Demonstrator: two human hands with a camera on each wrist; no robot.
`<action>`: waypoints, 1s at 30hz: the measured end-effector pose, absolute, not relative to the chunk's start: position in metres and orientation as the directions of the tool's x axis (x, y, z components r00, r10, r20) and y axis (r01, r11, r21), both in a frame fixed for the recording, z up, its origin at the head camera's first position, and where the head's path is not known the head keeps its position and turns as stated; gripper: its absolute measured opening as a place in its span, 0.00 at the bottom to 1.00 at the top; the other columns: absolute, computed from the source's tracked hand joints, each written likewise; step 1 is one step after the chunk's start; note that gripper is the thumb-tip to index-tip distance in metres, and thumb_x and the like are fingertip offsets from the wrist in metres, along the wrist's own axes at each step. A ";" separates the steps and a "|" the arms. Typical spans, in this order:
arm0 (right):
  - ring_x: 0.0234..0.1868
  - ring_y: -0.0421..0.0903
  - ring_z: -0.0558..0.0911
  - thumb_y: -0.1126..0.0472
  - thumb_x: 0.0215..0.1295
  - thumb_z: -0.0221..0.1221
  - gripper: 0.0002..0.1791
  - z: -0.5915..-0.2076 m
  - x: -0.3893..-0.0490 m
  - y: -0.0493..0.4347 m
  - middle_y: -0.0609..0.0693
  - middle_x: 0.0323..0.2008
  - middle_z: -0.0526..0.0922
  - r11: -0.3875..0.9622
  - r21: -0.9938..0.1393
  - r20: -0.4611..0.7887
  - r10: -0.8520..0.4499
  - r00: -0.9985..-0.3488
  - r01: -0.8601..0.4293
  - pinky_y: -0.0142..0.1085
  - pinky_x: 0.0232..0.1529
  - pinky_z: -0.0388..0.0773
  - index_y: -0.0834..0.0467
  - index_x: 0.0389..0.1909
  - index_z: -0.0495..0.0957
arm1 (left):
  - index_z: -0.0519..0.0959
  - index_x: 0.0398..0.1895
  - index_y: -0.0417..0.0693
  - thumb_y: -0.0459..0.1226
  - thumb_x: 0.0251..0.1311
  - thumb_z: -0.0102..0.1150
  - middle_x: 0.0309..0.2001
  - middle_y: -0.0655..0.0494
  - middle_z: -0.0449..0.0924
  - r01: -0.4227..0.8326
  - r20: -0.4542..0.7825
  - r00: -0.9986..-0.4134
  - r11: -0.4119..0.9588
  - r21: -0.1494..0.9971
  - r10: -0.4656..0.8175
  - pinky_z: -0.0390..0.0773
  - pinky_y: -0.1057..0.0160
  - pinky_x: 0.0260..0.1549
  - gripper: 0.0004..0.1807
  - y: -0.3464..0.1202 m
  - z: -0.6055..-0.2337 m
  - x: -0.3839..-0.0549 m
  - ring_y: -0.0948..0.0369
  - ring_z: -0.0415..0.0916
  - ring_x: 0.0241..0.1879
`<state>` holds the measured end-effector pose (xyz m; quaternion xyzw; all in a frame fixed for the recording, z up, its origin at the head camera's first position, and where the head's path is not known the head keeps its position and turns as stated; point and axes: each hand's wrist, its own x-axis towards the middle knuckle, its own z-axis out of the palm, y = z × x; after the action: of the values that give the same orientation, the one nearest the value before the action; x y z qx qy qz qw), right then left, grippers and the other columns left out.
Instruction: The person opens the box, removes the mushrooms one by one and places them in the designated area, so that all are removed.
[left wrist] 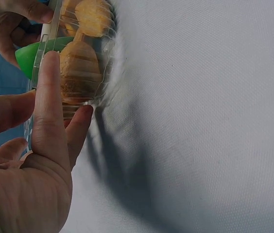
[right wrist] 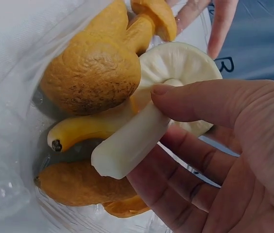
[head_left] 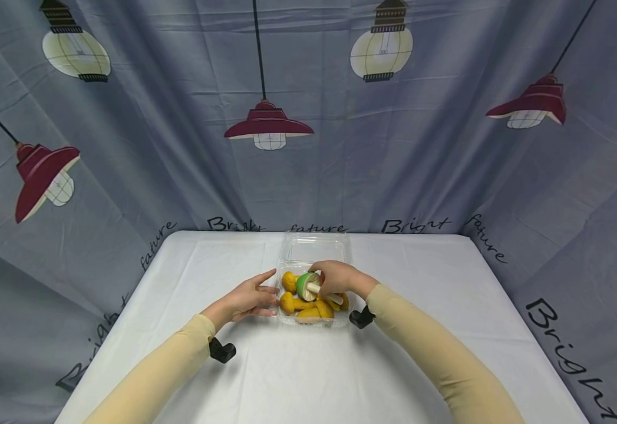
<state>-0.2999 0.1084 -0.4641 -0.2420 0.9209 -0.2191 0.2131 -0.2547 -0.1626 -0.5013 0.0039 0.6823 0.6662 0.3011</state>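
Note:
A toy mushroom with a green cap (head_left: 302,287) and a white stem (right wrist: 129,141) is in my right hand (head_left: 338,277), thumb and fingers pinching the stem over the clear plastic box (head_left: 287,321). Its pale gilled underside shows in the right wrist view. Several orange-yellow toy mushrooms (right wrist: 93,73) lie inside the box, some partly hidden by the hand and the green-capped one. At the box's left side, my left hand (head_left: 248,299) has its fingers extended, with fingertips right at the clear wall (left wrist: 103,63).
The box's transparent lid (head_left: 316,249) stands open toward the back of the table. White cloth (head_left: 223,265) covers the table, and a grey-blue curtain (head_left: 308,182) printed with lamps hangs behind and at the sides. Black wrist cameras (head_left: 222,350) sit under both wrists.

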 end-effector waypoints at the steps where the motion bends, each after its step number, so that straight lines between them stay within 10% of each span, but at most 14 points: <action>1: 0.33 0.44 0.76 0.63 0.59 0.72 0.35 -0.464 -0.300 0.109 0.47 0.34 0.80 0.788 -0.505 -0.285 -0.537 -0.794 -0.353 0.36 0.31 0.74 0.57 0.68 0.74 | 0.45 0.85 0.58 0.22 0.67 0.55 0.75 0.31 0.59 -0.396 -0.405 -0.819 0.111 0.912 0.407 0.89 0.57 0.39 0.49 -0.163 -0.502 -0.255 0.51 0.82 0.49; 30: 0.35 0.45 0.80 0.63 0.61 0.71 0.38 -0.451 -0.301 0.141 0.47 0.40 0.81 0.713 -0.653 -0.087 -0.406 -0.910 -0.256 0.39 0.33 0.81 0.54 0.72 0.69 | 0.47 0.84 0.58 0.23 0.69 0.54 0.75 0.30 0.57 -0.402 -0.399 -0.819 0.083 0.912 0.414 0.89 0.54 0.43 0.47 -0.164 -0.499 -0.252 0.46 0.78 0.59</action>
<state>-0.3007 0.1407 -0.4514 -0.1801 0.9186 -0.3331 0.1129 -0.2520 -0.1636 -0.4988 0.0042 0.6714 0.6772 0.3012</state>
